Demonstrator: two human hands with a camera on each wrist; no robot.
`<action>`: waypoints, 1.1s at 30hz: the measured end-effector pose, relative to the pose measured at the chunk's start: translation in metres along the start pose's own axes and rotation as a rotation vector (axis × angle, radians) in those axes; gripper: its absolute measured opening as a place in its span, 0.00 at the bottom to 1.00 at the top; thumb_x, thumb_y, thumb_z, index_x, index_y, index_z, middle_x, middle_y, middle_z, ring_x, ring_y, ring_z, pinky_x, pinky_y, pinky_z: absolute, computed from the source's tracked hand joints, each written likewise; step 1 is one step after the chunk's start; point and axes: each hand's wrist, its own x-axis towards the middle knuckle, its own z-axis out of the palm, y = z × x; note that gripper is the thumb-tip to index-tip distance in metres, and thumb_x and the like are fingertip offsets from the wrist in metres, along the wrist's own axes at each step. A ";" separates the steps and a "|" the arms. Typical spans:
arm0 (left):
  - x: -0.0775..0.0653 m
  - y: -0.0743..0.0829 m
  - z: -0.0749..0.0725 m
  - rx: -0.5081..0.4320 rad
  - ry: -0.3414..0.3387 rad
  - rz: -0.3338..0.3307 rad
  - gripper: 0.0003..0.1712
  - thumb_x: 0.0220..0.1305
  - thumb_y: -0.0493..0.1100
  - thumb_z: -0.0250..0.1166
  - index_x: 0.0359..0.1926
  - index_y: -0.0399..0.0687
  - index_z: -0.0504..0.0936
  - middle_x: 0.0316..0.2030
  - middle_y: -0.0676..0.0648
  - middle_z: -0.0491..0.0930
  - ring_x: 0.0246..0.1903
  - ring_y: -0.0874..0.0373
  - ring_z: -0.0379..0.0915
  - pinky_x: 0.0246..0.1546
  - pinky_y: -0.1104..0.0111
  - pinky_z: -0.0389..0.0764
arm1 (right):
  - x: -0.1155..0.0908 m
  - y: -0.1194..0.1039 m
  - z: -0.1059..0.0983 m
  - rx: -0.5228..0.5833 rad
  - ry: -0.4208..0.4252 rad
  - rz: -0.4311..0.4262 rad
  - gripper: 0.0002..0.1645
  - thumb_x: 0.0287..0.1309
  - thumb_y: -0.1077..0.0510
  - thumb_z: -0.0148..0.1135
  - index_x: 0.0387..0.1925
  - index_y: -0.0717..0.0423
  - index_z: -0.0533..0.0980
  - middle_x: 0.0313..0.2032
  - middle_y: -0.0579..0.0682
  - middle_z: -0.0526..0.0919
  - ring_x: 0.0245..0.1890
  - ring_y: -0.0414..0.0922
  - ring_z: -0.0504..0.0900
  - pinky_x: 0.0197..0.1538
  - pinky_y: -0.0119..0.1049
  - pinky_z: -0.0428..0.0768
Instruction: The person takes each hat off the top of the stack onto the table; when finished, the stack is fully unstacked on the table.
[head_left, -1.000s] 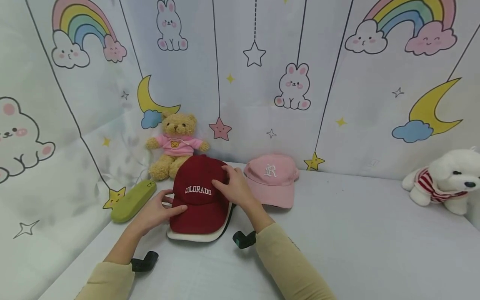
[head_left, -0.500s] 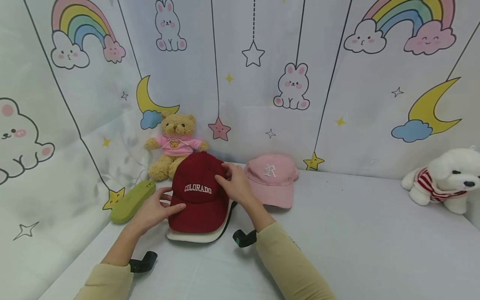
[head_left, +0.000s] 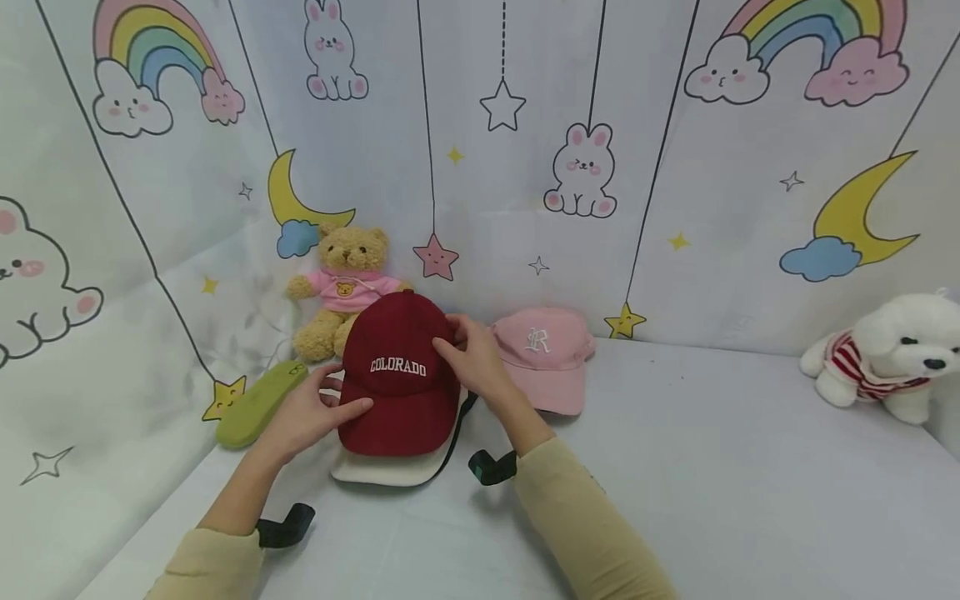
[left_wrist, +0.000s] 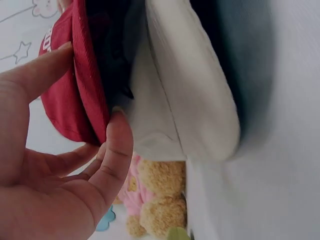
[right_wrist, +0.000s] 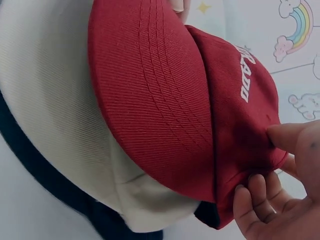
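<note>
A red baseball cap (head_left: pixel 399 371) lettered COLORADO is held between both hands, above a cream cap (head_left: pixel 390 471). At its left side, my left hand (head_left: pixel 309 414) pinches the edge, thumb on the brim and fingertips underneath, as the left wrist view shows. My right hand (head_left: pixel 480 360) grips the right side of the crown, thumb in front and fingers curled at the lower edge (right_wrist: pixel 272 200). In the left wrist view, a gap shows between the red cap and the cream cap (left_wrist: pixel 190 85). A dark edge (right_wrist: pixel 45 165) lies under the cream brim in the right wrist view.
Behind the caps sits a teddy bear (head_left: pixel 348 283) in a pink top. A pink cap (head_left: pixel 542 358) rests to the right, close to my right hand. A green elongated case (head_left: pixel 258 407) lies at the left, and a white plush dog (head_left: pixel 877 358) sits far right.
The red cap has risen slightly with both hands on it. More of the cream brim shows beneath it. The view has shifted a little; the other things stay where they were.
</note>
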 end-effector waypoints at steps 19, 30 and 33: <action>0.010 0.033 0.002 -0.005 0.031 0.043 0.53 0.60 0.59 0.74 0.76 0.42 0.58 0.57 0.36 0.72 0.47 0.46 0.73 0.37 0.63 0.78 | 0.010 -0.015 -0.035 -0.021 0.030 -0.053 0.24 0.70 0.57 0.62 0.63 0.59 0.73 0.41 0.54 0.78 0.39 0.48 0.78 0.42 0.37 0.81; 0.026 0.058 0.018 -0.045 0.031 0.101 0.50 0.60 0.55 0.74 0.75 0.44 0.60 0.56 0.37 0.73 0.47 0.44 0.74 0.38 0.61 0.83 | 0.010 -0.018 -0.074 -0.065 0.064 -0.101 0.24 0.70 0.58 0.60 0.63 0.61 0.73 0.39 0.55 0.78 0.37 0.48 0.78 0.41 0.38 0.79; 0.031 0.066 0.024 -0.044 0.030 0.111 0.50 0.60 0.53 0.74 0.75 0.42 0.59 0.56 0.37 0.73 0.48 0.44 0.74 0.39 0.61 0.83 | 0.008 -0.016 -0.086 -0.069 0.079 -0.110 0.23 0.70 0.58 0.60 0.63 0.61 0.73 0.39 0.55 0.78 0.37 0.49 0.78 0.42 0.38 0.79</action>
